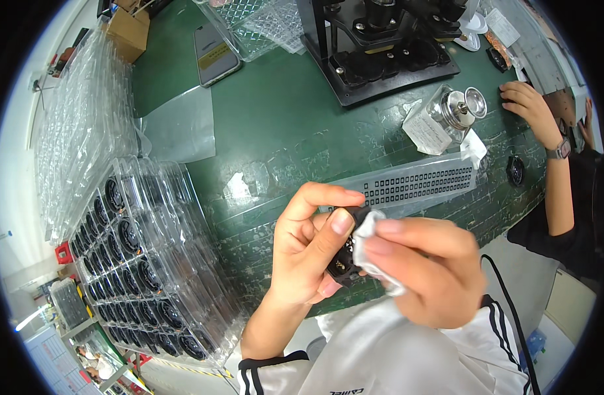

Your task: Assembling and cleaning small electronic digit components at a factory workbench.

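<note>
My left hand [305,243] grips a small round black part [342,264] between thumb and fingers, above the near edge of the green table. A crumpled white cloth [374,253] is pinched in my right hand [433,266] and pressed against that part's upper right side. Just beyond my hands lies a clear strip [417,181] with rows of small black squares. Stacked clear trays [183,263] to my left hold several similar round black parts. My fingers hide much of the part I hold.
A black press fixture [381,66] stands at the back, with a glass pump bottle [440,118] before it. A phone [216,56] lies far left, near stacked empty clear trays [84,125]. At right, a co-worker's hand [532,112] rests near a loose black part [515,170].
</note>
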Action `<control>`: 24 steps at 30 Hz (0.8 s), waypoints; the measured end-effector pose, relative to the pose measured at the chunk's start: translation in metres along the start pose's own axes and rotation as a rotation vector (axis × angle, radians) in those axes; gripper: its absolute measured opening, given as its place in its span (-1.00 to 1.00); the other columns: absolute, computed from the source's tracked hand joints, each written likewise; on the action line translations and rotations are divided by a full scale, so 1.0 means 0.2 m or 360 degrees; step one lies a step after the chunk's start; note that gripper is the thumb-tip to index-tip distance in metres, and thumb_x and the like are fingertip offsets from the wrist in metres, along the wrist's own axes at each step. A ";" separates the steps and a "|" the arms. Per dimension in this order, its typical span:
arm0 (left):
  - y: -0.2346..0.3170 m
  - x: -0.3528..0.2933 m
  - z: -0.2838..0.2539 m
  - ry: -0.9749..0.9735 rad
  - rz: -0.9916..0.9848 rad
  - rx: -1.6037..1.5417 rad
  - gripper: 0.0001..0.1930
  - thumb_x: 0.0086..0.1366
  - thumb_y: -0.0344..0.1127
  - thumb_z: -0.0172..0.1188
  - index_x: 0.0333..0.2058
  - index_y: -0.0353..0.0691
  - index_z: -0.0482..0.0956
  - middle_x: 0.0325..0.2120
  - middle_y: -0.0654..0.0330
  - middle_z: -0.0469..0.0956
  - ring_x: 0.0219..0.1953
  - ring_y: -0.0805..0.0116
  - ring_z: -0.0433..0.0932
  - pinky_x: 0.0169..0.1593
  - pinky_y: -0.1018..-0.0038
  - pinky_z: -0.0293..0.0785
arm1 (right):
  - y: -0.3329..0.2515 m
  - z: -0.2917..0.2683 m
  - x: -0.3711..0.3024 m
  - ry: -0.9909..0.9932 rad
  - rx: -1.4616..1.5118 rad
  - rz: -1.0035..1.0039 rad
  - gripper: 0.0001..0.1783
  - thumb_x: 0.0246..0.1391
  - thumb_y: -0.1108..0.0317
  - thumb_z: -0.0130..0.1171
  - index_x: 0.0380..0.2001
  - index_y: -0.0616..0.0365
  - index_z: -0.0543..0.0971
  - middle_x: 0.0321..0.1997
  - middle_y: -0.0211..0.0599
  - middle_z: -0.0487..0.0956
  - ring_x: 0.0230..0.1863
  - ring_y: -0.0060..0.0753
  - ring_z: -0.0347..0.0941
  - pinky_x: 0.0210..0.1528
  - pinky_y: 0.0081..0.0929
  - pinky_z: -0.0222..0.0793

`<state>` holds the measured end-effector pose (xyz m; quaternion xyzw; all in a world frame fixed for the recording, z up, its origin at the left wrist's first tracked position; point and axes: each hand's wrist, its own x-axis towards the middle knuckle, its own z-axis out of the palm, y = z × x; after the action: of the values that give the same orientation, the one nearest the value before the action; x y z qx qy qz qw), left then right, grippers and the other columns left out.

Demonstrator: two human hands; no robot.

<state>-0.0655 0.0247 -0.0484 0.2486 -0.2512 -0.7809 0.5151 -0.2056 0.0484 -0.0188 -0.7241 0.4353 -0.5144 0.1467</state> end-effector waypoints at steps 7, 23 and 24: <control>0.00 -0.01 0.02 0.0436 -0.0070 0.0259 -0.81 0.34 -0.41 -0.07 -0.10 -0.31 0.35 -0.58 0.20 0.49 -0.84 0.71 0.17 -0.80 0.74 0.03 | 0.09 0.05 -0.09 0.0029 0.0049 -0.0162 -0.61 -0.26 0.69 0.25 -0.22 0.51 0.53 -0.07 0.00 0.45 -0.21 -0.21 0.51 -0.29 -0.52 0.52; 0.21 0.09 -0.29 0.0743 0.0318 0.2524 -0.82 0.31 -0.35 0.03 -0.15 -0.23 0.47 -0.41 0.21 0.47 -0.35 0.43 0.46 -0.23 0.51 0.37 | 0.51 -0.83 -0.45 0.0468 -0.0838 0.0907 -0.69 -0.16 0.76 -0.15 -0.41 0.24 0.53 -0.41 -0.27 0.32 -0.38 -0.38 0.33 -0.31 -0.54 0.25; 0.21 0.09 -0.30 0.0739 0.0319 0.2533 -0.82 0.31 -0.35 0.03 -0.15 -0.23 0.47 -0.41 0.21 0.47 -0.35 0.43 0.46 -0.23 0.51 0.37 | 0.53 -0.85 -0.46 0.0496 -0.0935 0.0928 -0.73 -0.12 0.73 -0.09 -0.39 0.23 0.54 -0.41 -0.27 0.32 -0.39 -0.39 0.32 -0.31 -0.54 0.24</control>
<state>-0.0048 -0.0152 -0.0693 0.6693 -0.6362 -0.2497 0.2915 -0.4135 0.0988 -0.0726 -0.4958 0.7661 -0.4089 0.0061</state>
